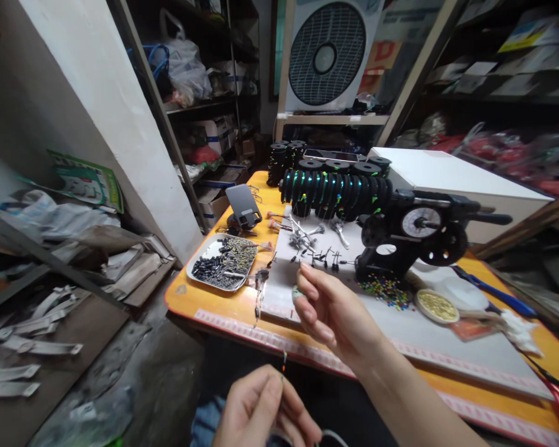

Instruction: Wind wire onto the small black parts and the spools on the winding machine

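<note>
Low in the view, my left hand (266, 406) is closed in a pinch on a small thin piece with an orange and pale-green bead (284, 362) standing up from the fingertips. Over the table's near edge, my right hand (328, 307) is curled with fingertips drawn together; a pale wrap shows on one finger. Whatever it holds, if anything, is too fine to make out. Beyond that hand, short black pieces on wires (328, 257) lie on the white board (279, 292). To the left stands a white tray (190, 271) of small black and grey-yellow parts.
A black winding machine (386, 242) carries a row of dark spools (335, 186). Near it lie coloured beads (387, 290), a dish of gold-coloured bits (438, 306) and blue-handled pliers (498, 292). A phone stand (243, 206) is at the back left; a fan (326, 59) stands behind.
</note>
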{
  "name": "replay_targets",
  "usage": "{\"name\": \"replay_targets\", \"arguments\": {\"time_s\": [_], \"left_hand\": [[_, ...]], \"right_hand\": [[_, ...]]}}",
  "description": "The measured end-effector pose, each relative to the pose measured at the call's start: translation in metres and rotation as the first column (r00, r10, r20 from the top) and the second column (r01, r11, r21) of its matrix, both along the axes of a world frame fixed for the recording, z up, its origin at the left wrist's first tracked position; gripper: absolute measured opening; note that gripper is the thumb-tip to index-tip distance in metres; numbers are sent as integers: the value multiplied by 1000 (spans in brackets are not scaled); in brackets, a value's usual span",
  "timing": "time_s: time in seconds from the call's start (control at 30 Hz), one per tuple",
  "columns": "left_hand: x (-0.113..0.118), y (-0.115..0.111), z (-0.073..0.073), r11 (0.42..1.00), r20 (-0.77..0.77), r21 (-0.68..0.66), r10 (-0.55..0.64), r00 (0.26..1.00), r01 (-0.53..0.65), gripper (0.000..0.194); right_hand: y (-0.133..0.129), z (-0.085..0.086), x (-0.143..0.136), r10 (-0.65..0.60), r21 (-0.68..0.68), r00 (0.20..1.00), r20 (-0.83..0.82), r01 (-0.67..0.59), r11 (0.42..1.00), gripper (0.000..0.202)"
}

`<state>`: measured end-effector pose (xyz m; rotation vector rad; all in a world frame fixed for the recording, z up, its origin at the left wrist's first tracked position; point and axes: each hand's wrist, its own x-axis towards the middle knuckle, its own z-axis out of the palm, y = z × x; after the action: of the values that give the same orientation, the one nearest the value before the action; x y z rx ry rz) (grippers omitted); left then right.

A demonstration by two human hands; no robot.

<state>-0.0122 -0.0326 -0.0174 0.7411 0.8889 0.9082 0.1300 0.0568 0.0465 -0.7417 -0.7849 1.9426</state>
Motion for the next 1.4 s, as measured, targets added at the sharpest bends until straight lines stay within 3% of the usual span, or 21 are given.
{"name": "replay_targets", "arguments": {"time_s": [0.07, 0.17, 0.2, 0.3, 0.4, 0.57, 0.67, 0.87, 1.03, 1.4], "left_hand": [[0, 4, -5, 977, -201, 203, 110, 973, -69, 37], [-3, 13, -6, 841, -396, 512, 412, 821, -175, 16], [-5, 17, -4, 806, -430, 568, 463, 775, -167, 18], [-9, 34, 7, 786, -523, 615, 469, 712, -66, 24], [-6, 54, 20, 767, -486, 641, 433, 759, -26, 23], [10, 68, 28, 840, -238, 542, 167, 957, -12, 17], [12, 65, 28, 883, -54, 468, 52, 997, -20, 16], [6, 53, 32, 962, 209, 271, -50, 977, -9, 19], [4, 42, 32, 972, 196, 233, -32, 980, -15, 23], [7, 27, 4, 993, 349, 116, -28, 937, -14, 26]], "right_hand": [[1, 0, 1, 13, 96, 994, 108, -24, 995, 36], [5, 1, 4, 7, 242, 947, 321, -90, 966, 34], [6, 2, 5, 6, 261, 926, 377, -113, 959, 35], [7, 7, 7, 17, 263, 885, 466, -157, 952, 36], [7, 12, 8, 20, 272, 887, 462, -163, 948, 37], [8, 7, 10, 51, 205, 953, 298, -116, 972, 31], [8, 1, 9, 67, 98, 990, 127, -80, 992, 33], [6, -1, -3, 63, 21, 998, 8, -63, 998, 39], [8, 2, -4, 41, -1, 999, -16, -41, 999, 38], [9, -3, -4, 48, 15, 999, -2, -48, 999, 37]]}}
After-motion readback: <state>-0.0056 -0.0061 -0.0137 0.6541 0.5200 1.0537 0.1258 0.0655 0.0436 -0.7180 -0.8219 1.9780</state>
